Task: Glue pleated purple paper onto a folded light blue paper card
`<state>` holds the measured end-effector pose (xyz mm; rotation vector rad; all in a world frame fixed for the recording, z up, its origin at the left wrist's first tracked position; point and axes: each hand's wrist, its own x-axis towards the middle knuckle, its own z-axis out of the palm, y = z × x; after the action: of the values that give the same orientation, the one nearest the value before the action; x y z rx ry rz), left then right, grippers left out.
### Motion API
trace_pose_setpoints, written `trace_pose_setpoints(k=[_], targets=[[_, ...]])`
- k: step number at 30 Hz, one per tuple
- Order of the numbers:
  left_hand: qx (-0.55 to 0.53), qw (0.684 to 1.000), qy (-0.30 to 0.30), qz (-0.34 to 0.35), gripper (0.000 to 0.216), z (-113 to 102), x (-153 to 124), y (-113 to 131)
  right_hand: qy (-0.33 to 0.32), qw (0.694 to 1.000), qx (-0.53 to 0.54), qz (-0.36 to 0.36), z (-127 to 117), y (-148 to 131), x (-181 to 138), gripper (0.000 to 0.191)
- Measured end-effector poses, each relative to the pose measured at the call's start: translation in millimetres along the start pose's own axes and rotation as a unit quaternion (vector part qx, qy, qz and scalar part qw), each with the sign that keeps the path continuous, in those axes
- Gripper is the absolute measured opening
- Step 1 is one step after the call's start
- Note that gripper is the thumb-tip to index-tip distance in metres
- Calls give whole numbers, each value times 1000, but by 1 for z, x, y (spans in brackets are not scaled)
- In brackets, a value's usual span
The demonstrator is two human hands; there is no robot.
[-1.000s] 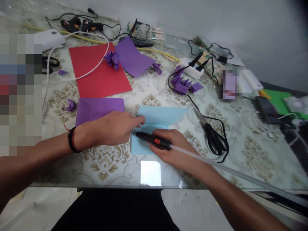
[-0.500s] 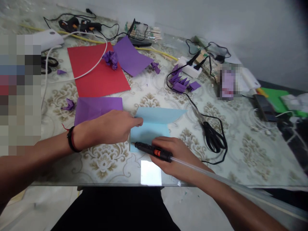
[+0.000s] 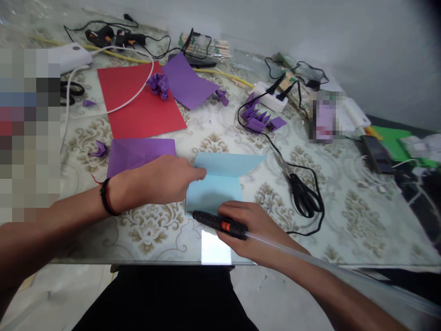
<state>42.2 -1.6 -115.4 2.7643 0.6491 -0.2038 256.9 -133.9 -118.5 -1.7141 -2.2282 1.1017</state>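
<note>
A light blue sheet of paper [image 3: 220,180], folded with a flap at its top, lies near the front of the glass-topped table [image 3: 344,216]. My left hand [image 3: 161,179] pinches the sheet's left edge, fingers closed on it. My right hand [image 3: 253,230] grips a black glue gun [image 3: 220,223] with an orange trigger and a clear glue stick trailing to the right. Its nozzle sits at the sheet's lower left corner.
A purple sheet [image 3: 138,154] lies under my left wrist, with a red sheet [image 3: 138,99] and another purple sheet [image 3: 188,80] farther back. Black scissors [image 3: 305,197], a black cable, folded purple pieces [image 3: 260,120], a white power strip [image 3: 272,99] and more glue guns [image 3: 113,36] lie around.
My right hand has drawn the glue gun down the blue sheet's left side toward me, from mid-sheet to its lower corner. My left hand has kept its pinch.
</note>
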Motion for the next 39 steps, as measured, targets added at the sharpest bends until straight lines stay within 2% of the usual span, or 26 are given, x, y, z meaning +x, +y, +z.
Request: trace_pose_setpoints(k=[5, 13, 31, 39], targets=[[-6, 1000, -3, 6, 43, -2, 2, 4, 2, 1000, 2, -16, 1, 1, -3, 21], [2, 1000, -2, 6, 41, -3, 5, 7, 47, 996, 27, -77, 2, 1, -4, 21], [3, 1000, -2, 6, 44, -4, 4, 8, 54, 997, 31, -42, 2, 1, -4, 24], [-10, 1000, -4, 11, 49, -3, 4, 6, 61, 998, 7, 6, -2, 10, -7, 23]])
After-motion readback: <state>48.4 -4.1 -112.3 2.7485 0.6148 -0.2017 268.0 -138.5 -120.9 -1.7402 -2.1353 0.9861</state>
